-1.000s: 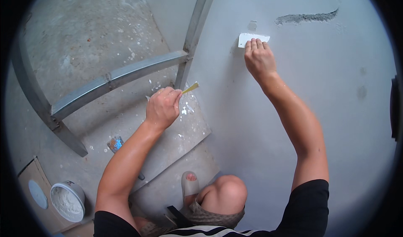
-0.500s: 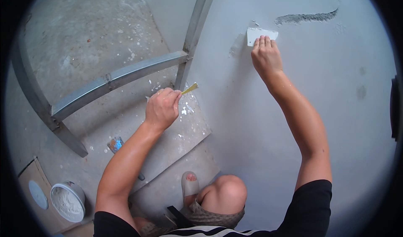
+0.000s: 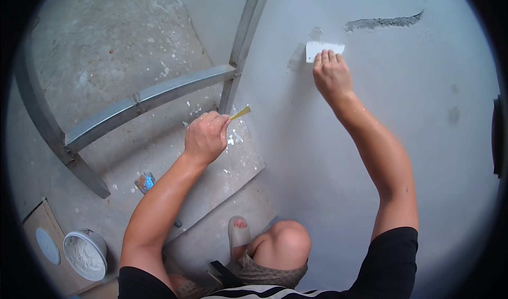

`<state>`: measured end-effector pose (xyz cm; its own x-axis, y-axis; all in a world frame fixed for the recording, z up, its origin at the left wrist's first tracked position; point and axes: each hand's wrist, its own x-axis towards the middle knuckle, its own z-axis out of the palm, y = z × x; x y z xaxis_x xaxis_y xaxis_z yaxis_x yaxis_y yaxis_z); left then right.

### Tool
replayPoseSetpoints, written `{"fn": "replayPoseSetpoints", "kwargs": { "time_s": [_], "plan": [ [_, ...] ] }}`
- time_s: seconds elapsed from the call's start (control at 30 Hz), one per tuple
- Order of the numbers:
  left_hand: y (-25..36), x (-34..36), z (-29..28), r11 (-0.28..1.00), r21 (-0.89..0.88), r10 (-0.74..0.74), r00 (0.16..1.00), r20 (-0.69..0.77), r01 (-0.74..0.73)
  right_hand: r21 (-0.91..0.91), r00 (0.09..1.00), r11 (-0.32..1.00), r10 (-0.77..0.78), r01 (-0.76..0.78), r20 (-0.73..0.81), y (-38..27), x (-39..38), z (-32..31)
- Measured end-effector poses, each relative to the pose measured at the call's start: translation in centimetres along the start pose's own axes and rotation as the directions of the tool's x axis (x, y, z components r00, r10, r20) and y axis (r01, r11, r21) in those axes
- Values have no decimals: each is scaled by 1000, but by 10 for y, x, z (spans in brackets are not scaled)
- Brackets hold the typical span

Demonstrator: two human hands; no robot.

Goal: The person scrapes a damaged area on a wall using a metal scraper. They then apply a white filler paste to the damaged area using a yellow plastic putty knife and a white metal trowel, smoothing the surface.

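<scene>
My right hand point(image 3: 332, 77) grips a white flat putty scraper point(image 3: 313, 50) by its lower edge and holds it against the grey wall point(image 3: 344, 166). A darker smear borders the scraper on its left, and a small rough patch point(image 3: 316, 30) lies just above it. Farther right, a rough gouge point(image 3: 385, 22) runs across the wall. Closed around a thin yellow putty knife, my left hand point(image 3: 205, 138) stays out in front of the metal frame; only the knife's narrow end point(image 3: 242, 112) shows, with a little white at its tip.
A metal frame point(image 3: 159, 88) stands at the left beside the wall. White putty fills part of a tub point(image 3: 86, 255) at the lower left, next to its round lid point(image 3: 48, 246). A blue-marked scraper point(image 3: 144, 182) lies on the paint-spotted floor, partly behind my left arm.
My right hand has slid the white scraper slightly left and down along the wall, uncovering more of the small patch above. My left hand has hardly moved.
</scene>
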<state>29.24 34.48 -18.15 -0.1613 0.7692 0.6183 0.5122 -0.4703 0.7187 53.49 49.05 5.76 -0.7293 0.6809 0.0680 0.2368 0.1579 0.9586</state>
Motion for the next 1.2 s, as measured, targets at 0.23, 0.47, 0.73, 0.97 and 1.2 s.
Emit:
{"fn": "replayPoseSetpoints", "kwargs": {
  "time_s": [0.23,0.47,0.73,0.97,1.2],
  "plan": [
    [5,1,1,1000,-11,-11,1000,0,11,63,980,994,95,-85,-176,17,39,-5],
    [7,5,-4,975,-119,-185,982,36,188,153,1000,988,20,-16,-22,-24,2,-21],
    [16,14,-9,517,-559,-524,756,393,648,726,630,-596,427,-342,648,-121,-49,-69],
    [26,16,-19,396,-540,-546,663,512,743,331,540,-944,278,-2,794,-164,-42,-83],
    [26,21,-15,281,-612,-608,631,482,739,506,743,-846,228,-169,630,-183,-67,-85]
  ]
}}
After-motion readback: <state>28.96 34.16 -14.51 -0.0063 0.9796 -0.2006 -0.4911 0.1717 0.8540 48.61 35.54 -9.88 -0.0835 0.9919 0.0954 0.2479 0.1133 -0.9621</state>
